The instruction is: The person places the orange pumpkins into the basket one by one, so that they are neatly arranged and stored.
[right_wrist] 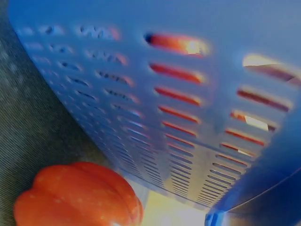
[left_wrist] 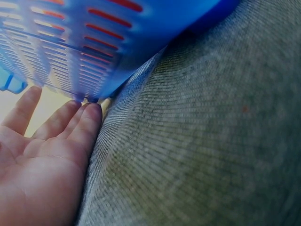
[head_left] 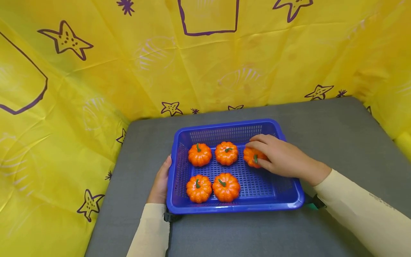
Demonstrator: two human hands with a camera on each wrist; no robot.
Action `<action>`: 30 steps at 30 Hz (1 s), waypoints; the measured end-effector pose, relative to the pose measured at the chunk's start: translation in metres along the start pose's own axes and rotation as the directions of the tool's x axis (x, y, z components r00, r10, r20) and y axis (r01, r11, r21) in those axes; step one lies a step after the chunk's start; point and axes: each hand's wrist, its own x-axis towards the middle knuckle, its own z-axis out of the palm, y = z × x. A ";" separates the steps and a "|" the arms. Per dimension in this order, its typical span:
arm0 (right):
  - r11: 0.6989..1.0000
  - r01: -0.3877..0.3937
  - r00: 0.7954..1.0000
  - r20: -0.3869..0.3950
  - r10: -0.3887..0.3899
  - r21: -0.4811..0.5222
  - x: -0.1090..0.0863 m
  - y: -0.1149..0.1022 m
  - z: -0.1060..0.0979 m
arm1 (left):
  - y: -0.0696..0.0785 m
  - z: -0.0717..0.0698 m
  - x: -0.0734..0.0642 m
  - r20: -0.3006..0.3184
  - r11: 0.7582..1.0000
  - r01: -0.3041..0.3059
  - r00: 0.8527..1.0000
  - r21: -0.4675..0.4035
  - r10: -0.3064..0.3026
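Observation:
In the head view, a blue plastic basket (head_left: 236, 206) holds several small orange pumpkins with green stems. My right hand (head_left: 285, 157) reaches over its right side, and thumb and fingers grip a pumpkin (head_left: 252, 157) at the back right. Two pumpkins form the left column, the front one (head_left: 199, 188) below the back one (head_left: 199, 154); two more sit beside them. My left hand (head_left: 161, 184) touches the basket's left wall. The left wrist view shows the fingers (left_wrist: 87, 127) nearly straight, tips against the slotted wall (left_wrist: 70, 52). My right hand is out of its own wrist view.
The basket stands on a grey cloth-covered table (head_left: 135, 160). Yellow printed fabric (head_left: 205, 71) hangs behind and at both sides. In the right wrist view, a glossy red-orange lobed thing (right_wrist: 80, 197) is next to the basket's slotted wall (right_wrist: 141, 94); its exact kind is unclear.

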 end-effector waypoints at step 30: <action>0.988 -0.048 0.998 0.041 0.054 -0.144 0.019 0.003 0.014 | 0.000 0.001 0.001 -0.002 1.000 -0.006 1.000 -0.010 0.006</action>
